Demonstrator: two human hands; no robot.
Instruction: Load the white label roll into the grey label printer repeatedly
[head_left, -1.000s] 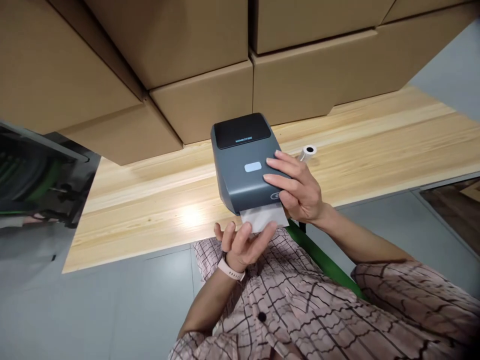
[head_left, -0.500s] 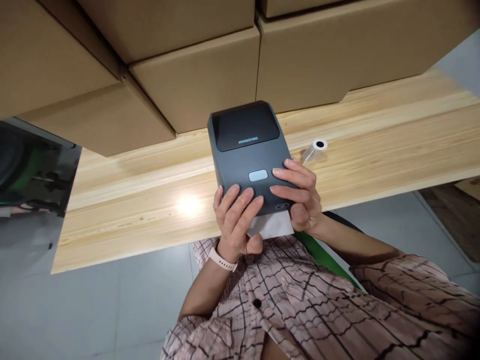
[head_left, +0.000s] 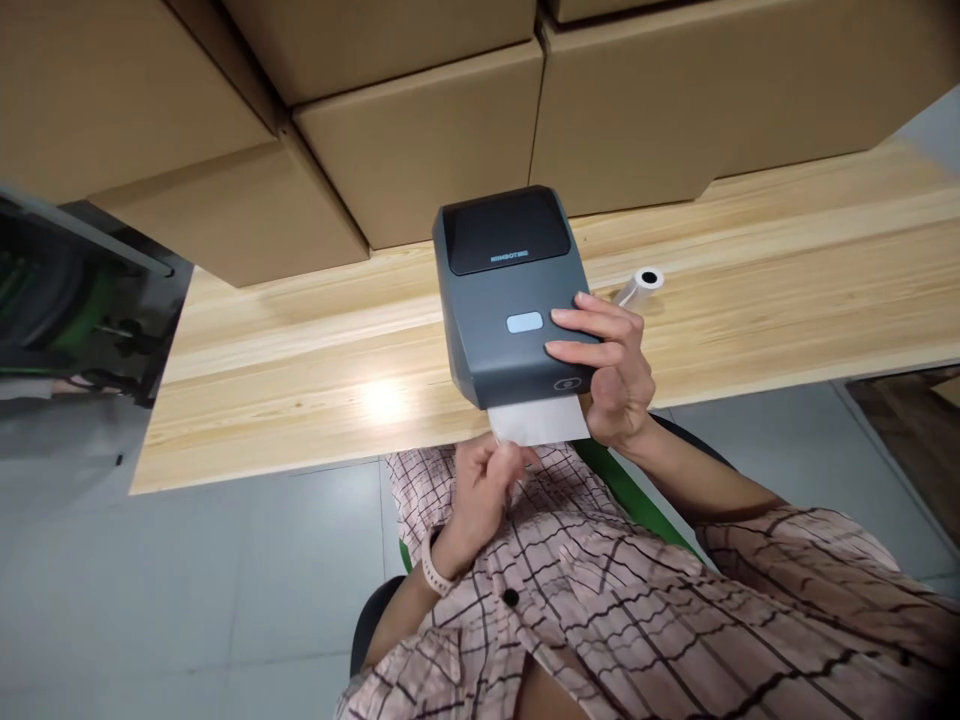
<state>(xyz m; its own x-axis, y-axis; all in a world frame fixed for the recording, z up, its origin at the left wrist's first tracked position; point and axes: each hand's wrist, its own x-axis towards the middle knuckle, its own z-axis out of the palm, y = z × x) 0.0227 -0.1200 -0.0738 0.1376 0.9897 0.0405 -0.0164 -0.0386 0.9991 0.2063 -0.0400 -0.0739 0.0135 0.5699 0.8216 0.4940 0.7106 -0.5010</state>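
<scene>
Within right hand's [head_left: 613, 388] grip, grey printer [head_left: 501, 285]

Short-sleeved pale pink woven shirt [head_left: 615, 620], thin dark brown lines forming an uneven, slightly wavy grid of large checks; fabric loose, creased across the chest. Small round dark button [head_left: 510, 597] on the front opening, which gapes a little lower down. Wide right sleeve [head_left: 787, 560], same print, hem loose around the arm. Left sleeve [head_left: 390, 690] same print, only its edge in view at the bottom. Both forearms bare from sleeve to hand. Narrow smooth pale pink wristband [head_left: 430, 566], watch or tracker type, face hidden, around the wrist of the left hand [head_left: 484, 485]. Right hand [head_left: 611, 385] bare, nails short.
</scene>
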